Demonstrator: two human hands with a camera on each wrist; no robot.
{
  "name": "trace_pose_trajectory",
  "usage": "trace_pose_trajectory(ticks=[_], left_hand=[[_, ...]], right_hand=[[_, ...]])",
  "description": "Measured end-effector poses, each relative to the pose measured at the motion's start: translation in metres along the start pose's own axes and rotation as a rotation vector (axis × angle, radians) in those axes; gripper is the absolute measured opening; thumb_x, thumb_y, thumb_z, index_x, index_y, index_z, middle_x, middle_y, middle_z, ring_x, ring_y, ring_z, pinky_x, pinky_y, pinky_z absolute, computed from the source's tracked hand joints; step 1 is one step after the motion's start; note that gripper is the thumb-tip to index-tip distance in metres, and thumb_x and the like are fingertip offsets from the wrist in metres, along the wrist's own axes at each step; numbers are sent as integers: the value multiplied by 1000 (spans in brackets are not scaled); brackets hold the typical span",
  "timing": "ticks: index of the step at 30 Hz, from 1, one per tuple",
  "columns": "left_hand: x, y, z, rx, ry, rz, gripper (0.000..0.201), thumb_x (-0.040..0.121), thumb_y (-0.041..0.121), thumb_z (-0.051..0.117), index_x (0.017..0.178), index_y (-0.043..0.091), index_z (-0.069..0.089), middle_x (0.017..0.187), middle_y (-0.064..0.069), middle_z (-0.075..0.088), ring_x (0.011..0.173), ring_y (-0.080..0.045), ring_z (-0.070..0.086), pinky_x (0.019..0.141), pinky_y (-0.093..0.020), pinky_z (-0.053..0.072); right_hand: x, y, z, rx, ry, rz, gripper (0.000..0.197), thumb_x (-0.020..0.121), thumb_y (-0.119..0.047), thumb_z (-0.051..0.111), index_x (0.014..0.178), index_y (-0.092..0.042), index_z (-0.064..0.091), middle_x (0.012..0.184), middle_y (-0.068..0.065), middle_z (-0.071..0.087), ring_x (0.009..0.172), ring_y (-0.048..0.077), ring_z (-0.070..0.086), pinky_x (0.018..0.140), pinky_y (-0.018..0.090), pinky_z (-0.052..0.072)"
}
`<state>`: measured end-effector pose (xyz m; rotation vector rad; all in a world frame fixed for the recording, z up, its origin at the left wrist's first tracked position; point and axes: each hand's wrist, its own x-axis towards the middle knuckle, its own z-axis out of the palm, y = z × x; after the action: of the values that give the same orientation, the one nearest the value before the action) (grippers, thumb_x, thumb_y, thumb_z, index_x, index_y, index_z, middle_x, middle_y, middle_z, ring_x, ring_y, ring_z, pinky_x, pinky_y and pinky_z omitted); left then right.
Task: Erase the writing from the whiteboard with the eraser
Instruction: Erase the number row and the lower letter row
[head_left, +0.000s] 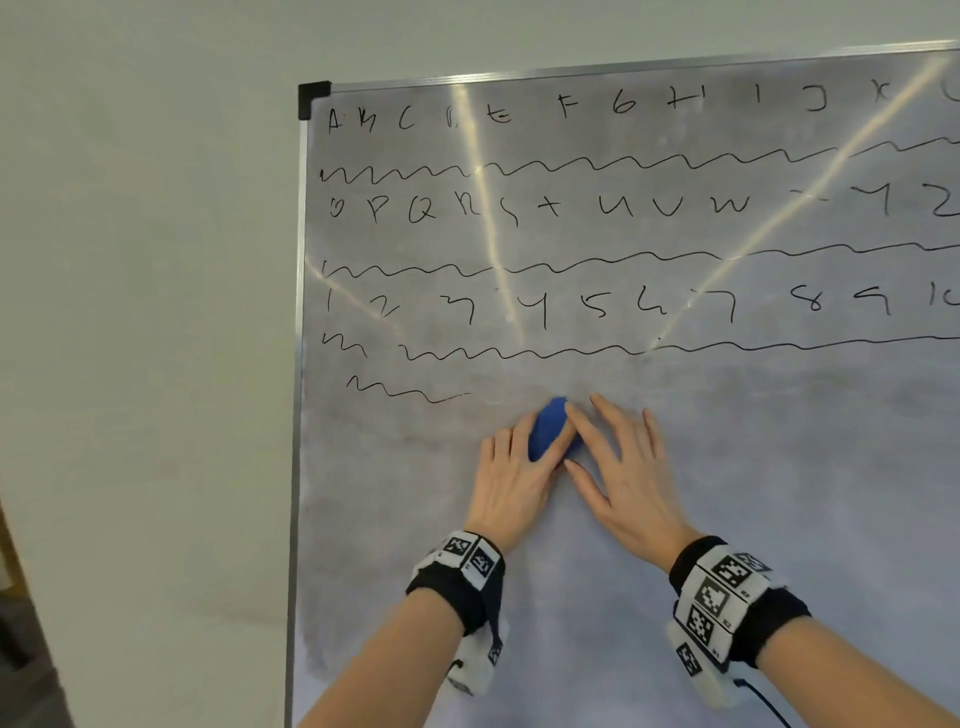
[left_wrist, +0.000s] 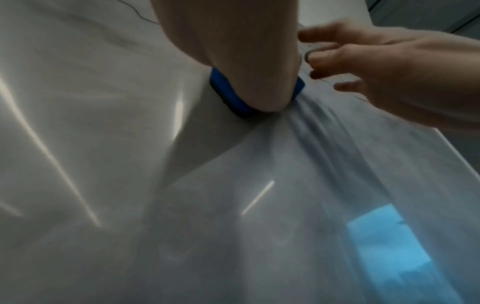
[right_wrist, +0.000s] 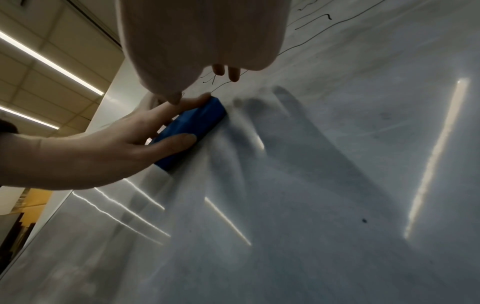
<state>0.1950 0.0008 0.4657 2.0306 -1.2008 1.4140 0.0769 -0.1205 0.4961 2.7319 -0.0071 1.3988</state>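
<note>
A whiteboard (head_left: 727, 519) carries rows of black letters, numbers (head_left: 597, 306) and wavy lines across its upper part. Its lower part is wiped and smudged grey. A short stretch of wavy line (head_left: 405, 392) lies left of the blue eraser (head_left: 545, 431). My left hand (head_left: 519, 447) grips the eraser against the board, thumb (right_wrist: 176, 142) on one long side and fingers along the other. To its right my right hand (head_left: 608, 431) lies flat on the board with straight, spread fingers, its index finger touching the eraser's edge. In the left wrist view my palm covers most of the eraser (left_wrist: 228, 96).
The board's metal frame (head_left: 297, 415) runs down the left, with a black corner cap (head_left: 313, 98) at the top. A plain pale wall (head_left: 145, 312) lies beyond it. Ceiling strip lights (right_wrist: 52, 61) reflect as bright streaks on the board.
</note>
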Motion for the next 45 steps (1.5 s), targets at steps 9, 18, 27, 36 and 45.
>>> trace_pose_trajectory(ticks=[9,18,27,36,45], left_hand=[[-2,-38,-9,-22,109,-533,59,91,30,55,146,22,36,126,-28,46,99,-37,46,83,-45,44],[-5,-55,-18,65,39,-284,60,92,28,55,147,27,30,126,-22,48,89,-37,52,77,-43,46],[-13,-39,-12,-3,12,-407,57,94,36,45,148,25,30,130,-23,44,94,-32,45,80,-41,43],[-26,-125,-38,-9,40,-529,61,91,29,55,146,24,29,128,-29,45,95,-40,49,82,-46,45],[-34,-106,-21,48,24,15,74,85,25,71,147,31,31,127,-12,40,92,-28,46,74,-37,42]], right_hand=[[-9,10,-8,17,18,2,56,96,-44,34,149,-26,26,147,9,31,133,29,38,115,53,16],[-6,15,-14,66,36,-30,56,95,-42,37,147,-26,28,145,7,31,128,28,41,114,53,17],[11,-17,0,84,58,-21,55,95,-42,38,146,-25,30,144,10,33,125,32,43,113,53,19],[29,-54,24,59,45,48,54,96,-45,33,147,-26,28,145,10,32,129,33,42,114,52,16],[42,-86,31,52,119,108,53,95,-44,37,145,-28,30,146,7,31,127,27,39,113,52,17]])
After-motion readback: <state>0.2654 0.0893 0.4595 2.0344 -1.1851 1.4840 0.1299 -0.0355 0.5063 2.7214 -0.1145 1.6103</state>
